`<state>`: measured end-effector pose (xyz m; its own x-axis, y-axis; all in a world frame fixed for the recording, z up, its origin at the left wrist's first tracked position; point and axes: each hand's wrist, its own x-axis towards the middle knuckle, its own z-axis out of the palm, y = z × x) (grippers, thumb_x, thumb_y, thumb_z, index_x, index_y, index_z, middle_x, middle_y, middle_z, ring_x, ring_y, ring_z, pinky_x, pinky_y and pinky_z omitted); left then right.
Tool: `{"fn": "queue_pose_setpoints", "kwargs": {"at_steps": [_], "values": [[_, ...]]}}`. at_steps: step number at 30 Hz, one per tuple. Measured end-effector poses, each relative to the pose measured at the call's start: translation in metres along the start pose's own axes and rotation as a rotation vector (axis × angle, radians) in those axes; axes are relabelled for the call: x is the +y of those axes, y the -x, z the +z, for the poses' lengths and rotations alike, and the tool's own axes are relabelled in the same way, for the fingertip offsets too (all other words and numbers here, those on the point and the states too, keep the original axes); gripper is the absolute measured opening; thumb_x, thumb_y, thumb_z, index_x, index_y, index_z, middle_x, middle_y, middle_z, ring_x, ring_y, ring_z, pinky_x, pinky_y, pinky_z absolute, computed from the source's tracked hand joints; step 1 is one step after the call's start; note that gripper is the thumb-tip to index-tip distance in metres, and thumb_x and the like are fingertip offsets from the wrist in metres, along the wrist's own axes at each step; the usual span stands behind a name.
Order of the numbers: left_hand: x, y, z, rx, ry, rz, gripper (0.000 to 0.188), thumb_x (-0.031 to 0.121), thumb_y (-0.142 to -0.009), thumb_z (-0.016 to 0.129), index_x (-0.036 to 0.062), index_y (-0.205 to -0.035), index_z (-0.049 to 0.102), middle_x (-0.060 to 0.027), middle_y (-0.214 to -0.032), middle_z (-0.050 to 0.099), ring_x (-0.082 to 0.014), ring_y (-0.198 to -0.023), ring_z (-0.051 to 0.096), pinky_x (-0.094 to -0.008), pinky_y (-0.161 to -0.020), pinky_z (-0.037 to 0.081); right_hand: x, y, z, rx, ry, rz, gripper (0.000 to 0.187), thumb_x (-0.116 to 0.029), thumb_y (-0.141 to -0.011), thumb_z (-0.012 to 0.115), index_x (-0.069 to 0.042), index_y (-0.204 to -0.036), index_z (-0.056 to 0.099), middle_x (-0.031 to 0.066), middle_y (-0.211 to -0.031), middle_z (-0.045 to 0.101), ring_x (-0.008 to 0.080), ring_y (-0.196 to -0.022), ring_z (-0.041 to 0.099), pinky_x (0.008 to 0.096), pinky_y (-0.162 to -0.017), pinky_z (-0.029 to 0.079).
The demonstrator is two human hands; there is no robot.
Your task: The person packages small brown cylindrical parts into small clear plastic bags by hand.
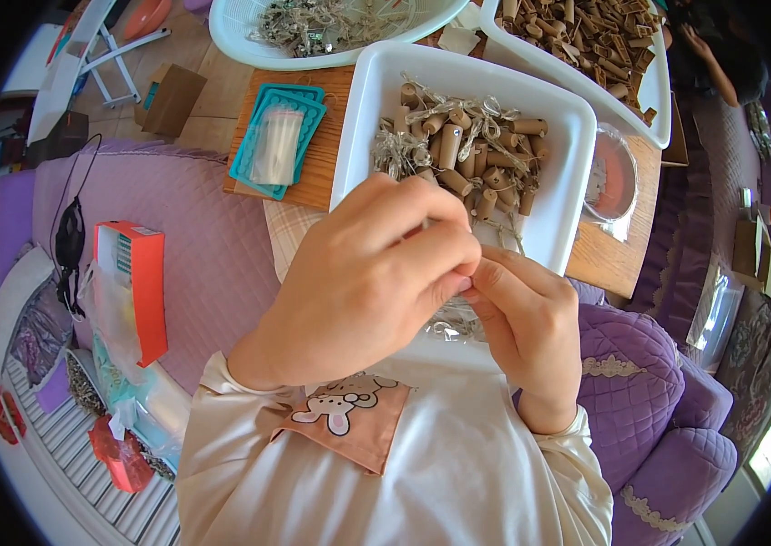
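Observation:
My left hand (376, 273) and my right hand (527, 314) meet fingertip to fingertip over the near part of a white plastic tub (346, 159). Both hands are closed in a pinch; whatever lies between the fingertips is hidden or too small to make out. Beyond my fingers, the tub holds a heap of small brown cardboard-coloured tubes (450, 146) with thin strings tangled among them. A bundle of clear strings or wrapping (455, 323) shows just under my hands.
Teal moulded trays (247, 155) with a clear packet (276, 146) lie left of the tub on a wooden table (238, 109). Behind stand a pale basket (249, 56) and another white tub (577, 75) of brown pieces. A round clear container (611, 177) sits at right; purple sofas flank the table.

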<state>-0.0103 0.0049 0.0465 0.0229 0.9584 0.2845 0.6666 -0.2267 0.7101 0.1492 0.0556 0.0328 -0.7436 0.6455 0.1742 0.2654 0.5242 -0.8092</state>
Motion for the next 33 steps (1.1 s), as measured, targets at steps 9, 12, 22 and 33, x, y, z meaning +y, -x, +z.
{"fn": "queue_pose_setpoints", "kwargs": {"at_steps": [9, 12, 22, 33], "values": [[-0.002, 0.007, 0.007, 0.022, -0.114, 0.159, 0.019, 0.001, -0.063, 0.063, 0.0054, -0.077, 0.051, -0.0070, -0.081, 0.049, -0.0252, -0.071, 0.046, -0.0338, -0.061, 0.041, -0.005, -0.001, -0.008, -0.072, -0.179, 0.165, 0.012, 0.000, -0.074, 0.059, 0.001, -0.086, 0.059, 0.0130, -0.071, 0.059, 0.0282, -0.060, 0.056, 0.0327, -0.052, 0.045], [-0.005, 0.011, 0.008, 0.052, -0.120, 0.197, 0.019, 0.002, -0.064, 0.063, 0.0047, -0.078, 0.051, -0.0074, -0.081, 0.048, -0.0249, -0.071, 0.046, -0.0340, -0.061, 0.041, -0.005, -0.002, -0.009, -0.100, -0.247, 0.176, 0.011, -0.001, -0.075, 0.058, 0.002, -0.086, 0.059, 0.0140, -0.068, 0.058, 0.0289, -0.058, 0.055, 0.0320, -0.051, 0.044], [-0.011, 0.016, -0.006, 0.177, -0.131, 0.173, 0.022, 0.005, -0.058, 0.068, 0.0048, -0.075, 0.054, -0.0044, -0.078, 0.051, -0.0193, -0.064, 0.049, -0.0285, -0.053, 0.040, -0.001, 0.005, -0.016, 0.082, -0.716, 0.493, 0.016, -0.005, -0.086, 0.048, 0.005, -0.090, 0.060, 0.0082, -0.071, 0.062, 0.0067, -0.066, 0.056, 0.0202, -0.057, 0.044], [0.005, 0.006, 0.003, 0.215, 0.013, 0.090, 0.022, 0.011, -0.057, 0.077, 0.0063, -0.072, 0.062, -0.0026, -0.071, 0.045, -0.0130, -0.059, 0.043, -0.0229, -0.049, 0.033, -0.009, 0.000, -0.004, 0.067, -0.225, 0.148, 0.014, 0.000, -0.078, 0.055, 0.001, -0.091, 0.060, 0.0120, -0.069, 0.058, 0.0208, -0.055, 0.056, 0.0291, -0.050, 0.044]]}}
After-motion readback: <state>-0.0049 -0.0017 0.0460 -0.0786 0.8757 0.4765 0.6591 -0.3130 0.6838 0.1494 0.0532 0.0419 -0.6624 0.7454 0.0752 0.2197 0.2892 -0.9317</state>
